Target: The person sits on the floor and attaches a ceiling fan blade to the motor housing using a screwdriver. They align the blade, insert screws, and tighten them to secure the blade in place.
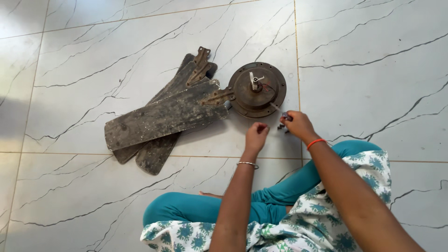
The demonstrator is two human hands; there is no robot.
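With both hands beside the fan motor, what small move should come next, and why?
Probably the right hand lifts a small dark part from the floor tiles toward the motor hub: its fingers are already on them, and the left hand looks empty.

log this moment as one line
left hand: fingers pinched, above floor | right hand: on small dark parts | fan motor, blades: on floor

You get bright, even daylight; sharp focus throughout. Soft glare on glossy floor tiles (373,84), dim shadow at left edge, no blur.
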